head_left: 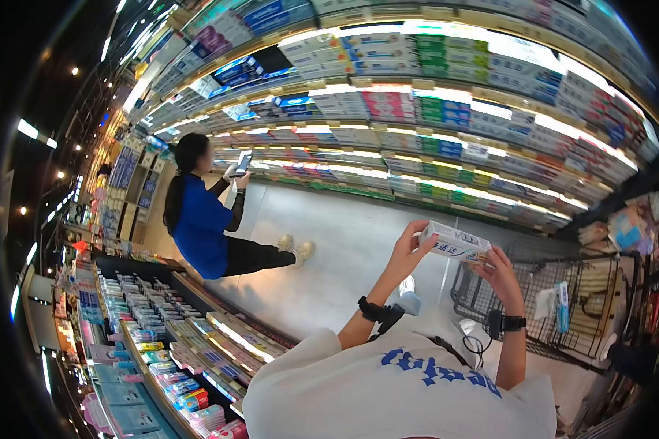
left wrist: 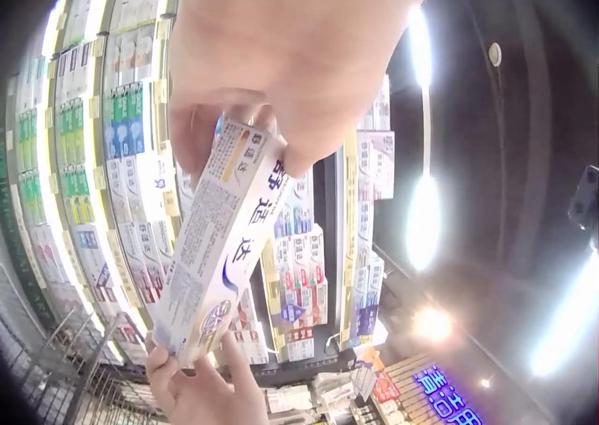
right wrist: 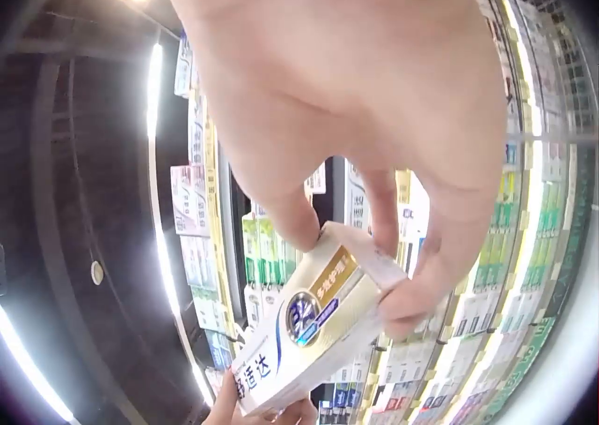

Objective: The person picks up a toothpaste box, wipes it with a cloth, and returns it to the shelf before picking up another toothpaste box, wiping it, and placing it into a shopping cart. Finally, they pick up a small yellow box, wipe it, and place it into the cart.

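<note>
A white toothpaste box [head_left: 455, 243] with blue lettering and a gold band is held between both hands in front of the chest. My left hand [head_left: 410, 251] grips one end of it, thumb on the near face. At the opposite end, my right hand [head_left: 504, 278] pinches the box with thumb and fingers. Small print covers the side of the carton [left wrist: 211, 242] seen in the left wrist view. From the right wrist, its gold and white face with a round emblem [right wrist: 304, 318] shows, tilted.
Shelves of boxed toothpaste [head_left: 447, 58] rise ahead. A wire shopping cart [head_left: 461, 289] with a blue and white package [head_left: 561, 307] stands at my right. A person in a blue top [head_left: 201, 219] stands to the left, holding a phone [head_left: 242, 164]. A low display [head_left: 198, 329] lines the left side.
</note>
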A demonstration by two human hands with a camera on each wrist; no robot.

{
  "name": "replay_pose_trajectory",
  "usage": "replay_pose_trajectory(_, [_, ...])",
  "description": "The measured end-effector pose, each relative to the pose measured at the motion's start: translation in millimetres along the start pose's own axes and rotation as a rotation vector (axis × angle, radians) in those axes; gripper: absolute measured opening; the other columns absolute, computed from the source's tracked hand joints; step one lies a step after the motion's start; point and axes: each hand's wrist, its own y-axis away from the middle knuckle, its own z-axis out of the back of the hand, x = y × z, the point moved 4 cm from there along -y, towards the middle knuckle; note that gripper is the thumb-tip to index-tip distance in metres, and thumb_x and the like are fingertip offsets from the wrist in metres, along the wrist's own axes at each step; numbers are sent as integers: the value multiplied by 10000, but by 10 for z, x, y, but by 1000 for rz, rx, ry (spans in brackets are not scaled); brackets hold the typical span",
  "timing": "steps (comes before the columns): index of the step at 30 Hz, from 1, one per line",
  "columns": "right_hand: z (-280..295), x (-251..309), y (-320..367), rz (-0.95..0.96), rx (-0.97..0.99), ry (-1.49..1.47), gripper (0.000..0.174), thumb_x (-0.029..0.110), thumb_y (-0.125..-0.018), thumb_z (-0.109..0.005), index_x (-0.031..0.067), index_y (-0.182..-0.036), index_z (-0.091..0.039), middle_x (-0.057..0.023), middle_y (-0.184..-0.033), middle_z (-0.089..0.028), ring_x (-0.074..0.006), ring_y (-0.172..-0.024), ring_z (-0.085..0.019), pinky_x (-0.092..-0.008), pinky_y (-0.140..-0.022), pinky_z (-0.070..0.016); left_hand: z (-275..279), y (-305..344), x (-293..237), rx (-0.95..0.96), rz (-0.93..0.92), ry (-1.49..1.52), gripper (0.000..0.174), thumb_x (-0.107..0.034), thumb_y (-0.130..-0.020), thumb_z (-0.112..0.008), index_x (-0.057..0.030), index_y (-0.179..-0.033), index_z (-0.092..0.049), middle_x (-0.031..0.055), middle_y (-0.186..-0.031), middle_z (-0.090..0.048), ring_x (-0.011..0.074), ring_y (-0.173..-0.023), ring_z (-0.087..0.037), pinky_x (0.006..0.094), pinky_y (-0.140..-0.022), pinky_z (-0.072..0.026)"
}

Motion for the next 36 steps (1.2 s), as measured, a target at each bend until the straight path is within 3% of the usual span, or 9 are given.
replay_pose_trajectory(3, [-341, -136, -441, -60, 23, -9, 400, 296, -1017, -601, 74, -1334, -503, -136, -1116, -668, -252, -1028, -692, -305, -861, -567, 514, -136, 11, 22, 130, 74, 435, -124, -971, -669, -15, -1354, -494, 80, -1204, -571, 132, -1083, -569, 271, -876, -505])
replay_pose_trajectory(5, [-514, -190, -635, 16, 23, 2, 419, 277, -1015, -607, 70, -1359, -488, -142, -1110, -681, -259, -1018, -697, -285, -847, -564, 790, -210, -9, -57, -10, -198, 438, -108, -962, -670, -40, -1374, -534, 109, -1286, -509, 161, -1150, -553, 298, -907, -539])
replay_pose_trajectory(9, [-667, -129, -730, -3, -99, -15, 422, 263, -1001, -626, 68, -1352, -493, -142, -1142, -665, -235, -1053, -674, -320, -905, -554, 970, -405, 106, -88, 7, -247, 427, -167, -954, -690, -40, -1341, -563, 106, -1258, -508, 192, -1111, -564, 295, -864, -551])
replay_pose_trajectory(13, [-483, -31, -710, 131, -219, 44, 415, 236, -977, -658, 23, -1295, -496, -156, -1129, -652, -235, -1049, -674, -330, -913, -551, 769, -687, 587, -100, 38, -278, 420, -202, -987, -648, -35, -1356, -538, 140, -1198, -615, 219, -1112, -623, 317, -838, -564])
replay_pose_trajectory(17, [-110, 65, -780, 215, -437, 0, 401, 215, -933, -723, 6, -1206, -518, -162, -1050, -672, -210, -948, -695, -296, -855, -568, 441, -1132, 1048, 72, 90, -234, 434, -183, -992, -637, 9, -1365, -525, 132, -1217, -615, 163, -1108, -614, 274, -824, -559])
replay_pose_trajectory(20, [128, 86, -857, 306, -512, 15, 401, 217, -916, -741, 5, -1183, -531, -157, -1034, -684, -191, -917, -696, -266, -798, -548, 275, -1455, 1499, 191, 61, -521, 444, -208, -1004, -611, -7, -1386, -509, 126, -1213, -611, 163, -1067, -617, 288, -837, -568])
replay_pose_trajectory(26, [768, 215, -1323, 410, -729, 200, 428, 268, -850, -795, 34, -1141, -585, -137, -974, -701, -166, -855, -673, -281, -729, -522, -160, -2013, 1819, 204, 485, -157, 463, -127, -987, -573, -23, -1422, -455, 123, -1304, -564, 214, -1201, -561, 400, -966, -549])
replay_pose_trajectory(28, [1046, 165, -1579, 478, -841, 281, 421, 294, -841, -787, 44, -1119, -593, -127, -929, -695, -202, -873, -665, -328, -725, -531, -312, -2117, 1811, 265, 490, -137, 465, -79, -983, -545, -13, -1429, -432, 145, -1359, -539, 242, -1232, -554, 413, -978, -542])
replay_pose_trajectory(36, [1607, 194, -2417, 287, -989, 171, 378, 310, -871, -748, 19, -1046, -583, -134, -854, -698, -181, -699, -664, -329, -641, -521, -633, -2907, 2532, 260, 552, -128, 572, -52, -981, -525, -57, -1526, -352, 141, -1492, -422, 253, -1207, -580, 388, -954, -544])
